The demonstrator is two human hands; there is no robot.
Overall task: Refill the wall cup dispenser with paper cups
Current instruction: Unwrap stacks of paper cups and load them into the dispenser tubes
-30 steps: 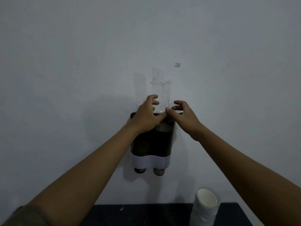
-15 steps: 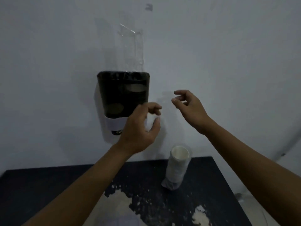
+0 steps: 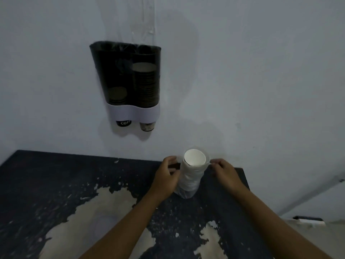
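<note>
A dark two-tube cup dispenser (image 3: 125, 79) with a white lower band hangs on the wall, its clear lid flipped up above it. Its right tube holds a tall cup stack, its left tube a short one. On the table stands a stack of white paper cups (image 3: 192, 174) in a clear plastic sleeve. My left hand (image 3: 165, 177) curls around the stack's left side. My right hand (image 3: 223, 171) pinches the sleeve's rim on the right.
The dark table (image 3: 56, 184) has worn, peeling pale patches toward the front. Its right edge falls away to the floor, where a dark object (image 3: 308, 219) lies. The bare wall (image 3: 261, 71) runs behind everything.
Both hands dropped from the dispenser's top to the table and took hold of the sleeved cup stack. The view tilted downward, showing more of the table.
</note>
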